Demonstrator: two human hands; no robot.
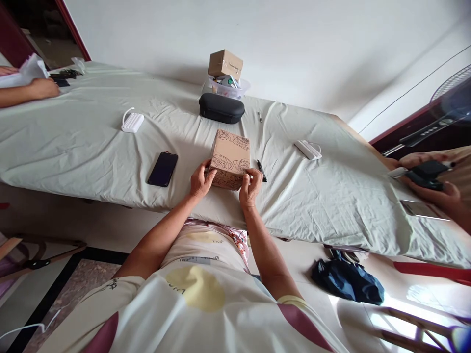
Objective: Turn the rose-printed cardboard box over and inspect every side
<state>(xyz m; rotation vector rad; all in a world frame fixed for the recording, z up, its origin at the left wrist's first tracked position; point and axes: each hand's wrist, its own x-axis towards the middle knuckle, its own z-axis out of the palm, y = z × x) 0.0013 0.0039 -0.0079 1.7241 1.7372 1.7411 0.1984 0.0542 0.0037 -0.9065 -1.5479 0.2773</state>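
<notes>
A small brown cardboard box (231, 151) with dark looping scribbles on its top and front stands near the table's front edge. My left hand (201, 180) grips its front left corner, thumb against the front face. At the front right corner, my right hand (250, 187) holds the box with bent fingers. Just right of that hand lies a black marker pen (261, 170) on the cloth. A dark smartphone (163, 169) lies flat to the left of my left hand. The underside and back of the box are hidden.
Behind the box sit a black hard case (222, 108) and a plastic basket (230, 89) with another carton (225, 63) on it. White power banks (133, 122) lie on both sides. One person's hand (44, 88) is far left; another person's hand (437, 193) holds a dark device at right.
</notes>
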